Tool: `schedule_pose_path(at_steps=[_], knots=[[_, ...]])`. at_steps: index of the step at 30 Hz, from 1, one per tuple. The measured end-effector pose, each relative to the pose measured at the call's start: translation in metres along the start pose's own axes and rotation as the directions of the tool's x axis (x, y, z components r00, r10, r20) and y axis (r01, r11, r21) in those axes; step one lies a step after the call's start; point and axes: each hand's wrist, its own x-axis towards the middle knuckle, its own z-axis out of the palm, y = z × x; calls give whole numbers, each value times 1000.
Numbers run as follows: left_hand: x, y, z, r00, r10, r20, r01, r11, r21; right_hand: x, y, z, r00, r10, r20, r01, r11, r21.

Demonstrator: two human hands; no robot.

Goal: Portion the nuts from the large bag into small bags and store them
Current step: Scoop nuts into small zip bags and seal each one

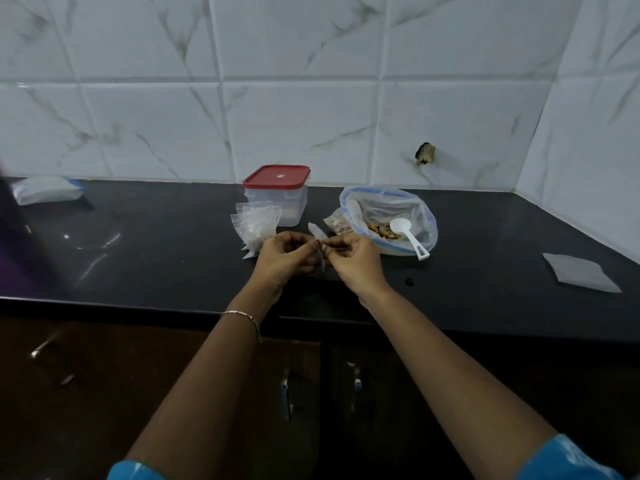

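A small clear bag (318,231) is held edge-on between my two hands above the black counter. My left hand (287,258) pinches its left side and my right hand (353,259) pinches its right side, fingertips nearly meeting. The large clear bag (388,216) with a blue zip lies open just behind my right hand, with a few nuts (379,231) and a white plastic scoop (408,235) inside. A pile of empty small bags (256,225) stands behind my left hand. A filled small bag (337,225) lies against the large bag.
A clear box with a red lid (277,192) stands shut at the wall behind the pile. Another flat plastic bag (45,190) lies far left. A grey cloth (580,271) lies at the right. Cabinet doors with handles (285,393) are below the counter edge.
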Motion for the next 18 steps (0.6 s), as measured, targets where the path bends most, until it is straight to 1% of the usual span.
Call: schedule_pose_path(at_steps=[3,6,9,11,15,18], knots=[[1,0,0,1000,-1,-3,1,1000,9,-1,-2,0,1000,14,-25,-13,1000,8],[0,0,0,1000,7,11,-7,1000,5,-2,-4,0,999,31,-14,-31,998,47],[0,0,0,1000,20,3,-21,1000,22,-2,-5,0,1000,20,-12,-20,1000,6],[1,-2,1,999,45,-18,-43,996,83,-3,-7,0,1000,3,-6,-3,999,-41],[1,-4,4,988,145,-55,-127,960,250,-6,-11,3,993,-121,18,121,960,-253],[1,-5,5,970,234,-60,-189,891,413,-8,-12,4,988,-149,30,150,935,-321]])
